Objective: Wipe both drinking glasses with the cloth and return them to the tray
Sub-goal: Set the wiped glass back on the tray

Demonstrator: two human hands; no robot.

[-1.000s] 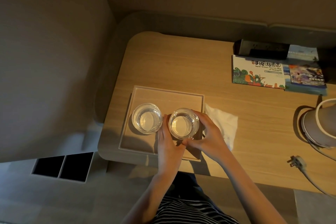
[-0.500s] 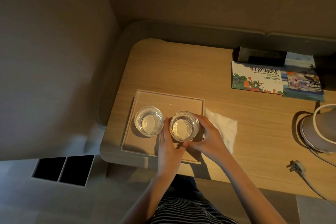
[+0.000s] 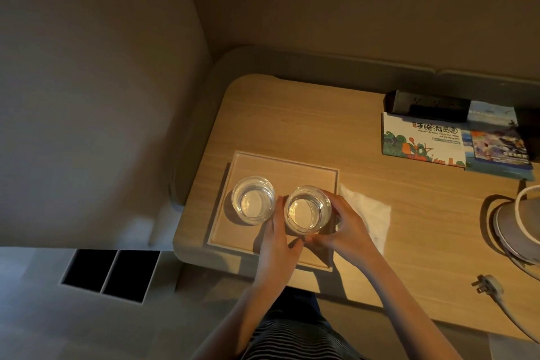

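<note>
1. My left hand (image 3: 276, 238) cups the right glass (image 3: 307, 210) from its 9 o'clock side; fingers (image 3: 277, 207) run up the wall between the two glasses, thumb curled under at 6 o'clock.
2. My right hand (image 3: 346, 228) wraps the same glass from 3 o'clock, fingers (image 3: 336, 202) pressed on the wall and thumb meeting the left thumb near 6 o'clock. Both hands are closed around this glass.
3. That glass stands upright over the tray (image 3: 292, 166), toward its right half. I cannot tell whether its base touches the tray floor or sits just above it.
4. The left glass (image 3: 253, 199) stands upright on the tray at 9 o'clock of the held one, just beside it, with my left fingers between them. No hand grips it.
5. The cloth (image 3: 371, 213) lies crumpled on the desk (image 3: 292, 117) at 3 o'clock of the tray, touching its right edge, partly under my right hand.
6. The tray lies near the desk's front left corner.
7. Further out, at 2 o'clock of the tray, two booklets (image 3: 420, 140) lie flat, overlapping, with a black socket box (image 3: 429, 104) behind them at 12 o'clock.
8. At 3 o'clock, by the frame edge, a kettle (image 3: 517, 225) shows in part; its plug (image 3: 486, 285) lies loose on the desk at 5 o'clock of the tray.
9. My bare forearms come in from 6 o'clock over a striped top (image 3: 292, 339).
</note>
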